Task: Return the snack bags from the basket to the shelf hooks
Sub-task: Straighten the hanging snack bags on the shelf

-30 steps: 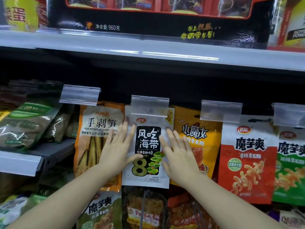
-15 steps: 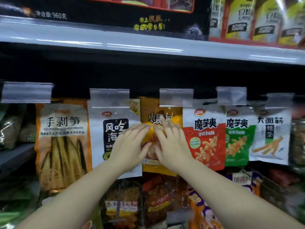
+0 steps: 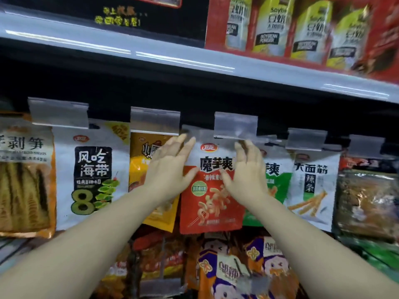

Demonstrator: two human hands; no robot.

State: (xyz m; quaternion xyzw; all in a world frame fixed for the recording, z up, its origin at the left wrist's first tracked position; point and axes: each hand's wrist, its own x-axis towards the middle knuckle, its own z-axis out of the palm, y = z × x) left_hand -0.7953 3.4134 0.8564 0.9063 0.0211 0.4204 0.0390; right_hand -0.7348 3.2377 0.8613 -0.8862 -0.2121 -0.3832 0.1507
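Currently both hands flank one hanging red snack bag (image 3: 212,190).

Left hand (image 3: 168,169) and right hand (image 3: 248,171), fingers extended and holding nothing, lie against its side edges; the bag hangs between them under a clear label holder (image 3: 235,125).

Grey shelf (image 3: 151,55), soybean powder bags (image 3: 272,26) on top, snack bags (image 3: 92,169) hanging from hooks (image 3: 235,124) beneath
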